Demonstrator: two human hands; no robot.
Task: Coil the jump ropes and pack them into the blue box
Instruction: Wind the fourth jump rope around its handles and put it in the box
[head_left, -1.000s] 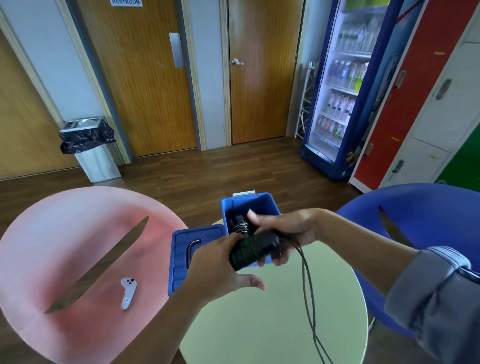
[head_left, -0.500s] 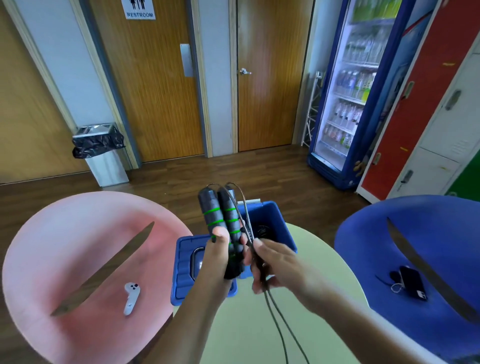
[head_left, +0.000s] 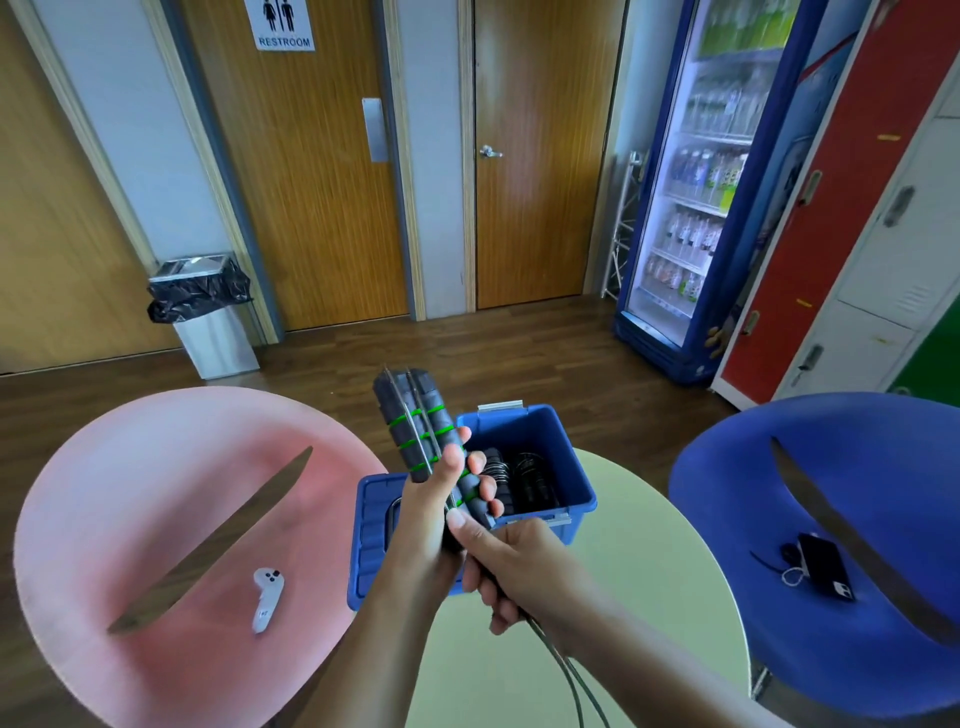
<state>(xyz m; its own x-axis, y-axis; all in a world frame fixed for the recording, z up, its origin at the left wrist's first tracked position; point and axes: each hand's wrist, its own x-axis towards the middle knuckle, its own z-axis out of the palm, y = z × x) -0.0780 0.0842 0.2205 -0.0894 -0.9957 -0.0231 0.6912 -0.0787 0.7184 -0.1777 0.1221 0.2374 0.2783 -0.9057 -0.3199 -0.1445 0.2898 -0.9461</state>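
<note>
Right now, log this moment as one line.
step: coiling | left hand: grips both handles | right hand: grips cord below them | box: open, ropes inside | lid: beside box

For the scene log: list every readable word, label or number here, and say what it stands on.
"RESTROOM": white sign on the brown wooden door.
Bottle labels in the blue glass-fronted drinks fridge: too blurred to read.
Small sticker on the white handheld controller: too small to read.
</note>
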